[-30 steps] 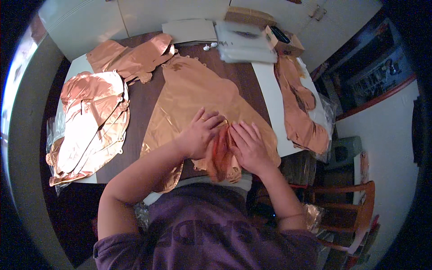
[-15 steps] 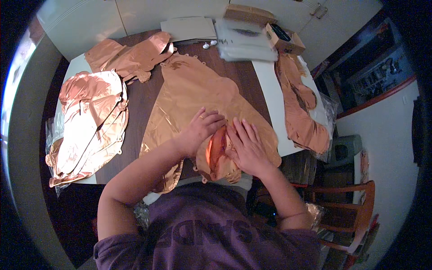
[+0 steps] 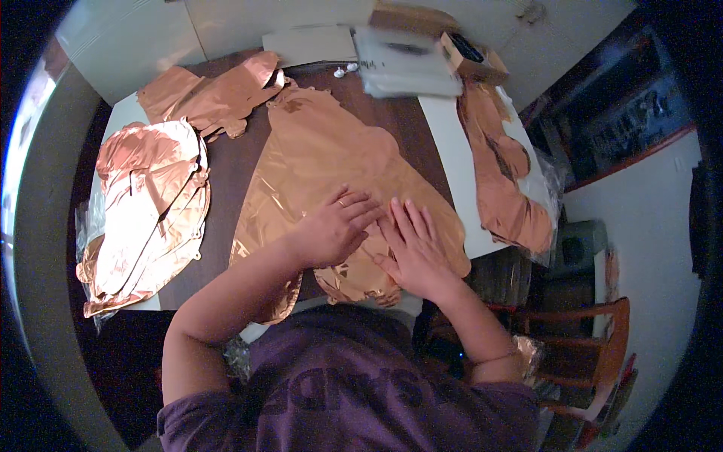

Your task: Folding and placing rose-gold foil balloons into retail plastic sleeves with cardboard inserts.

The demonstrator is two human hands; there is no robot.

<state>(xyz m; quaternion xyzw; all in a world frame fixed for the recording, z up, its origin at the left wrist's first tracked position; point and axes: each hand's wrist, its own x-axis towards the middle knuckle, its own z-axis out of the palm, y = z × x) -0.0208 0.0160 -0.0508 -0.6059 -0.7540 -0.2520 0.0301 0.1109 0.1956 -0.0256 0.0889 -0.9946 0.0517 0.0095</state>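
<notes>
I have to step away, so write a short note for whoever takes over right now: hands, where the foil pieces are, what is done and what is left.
Left hand: flat, palm down on the large copper foil balloon lying mid-table.
Right hand: flat beside it, pressing the same balloon's near end.
Neither hand has a grip on anything.
Done: the far part lies flat.
Left: the near edge is crumpled under the hands.
Foil stack at left, more foil pieces far left and along the right edge.

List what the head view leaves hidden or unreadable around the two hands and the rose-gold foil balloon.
- Foil balloon: its near end is covered by the left hand and right hand.
- Palms: pressed flat, so anything beneath is hidden.
- Small white bits at the table's far edge: too small to identify.
- Clear packet: blurred, contents unreadable.
- Wooden chair: bent near the rim.
</notes>
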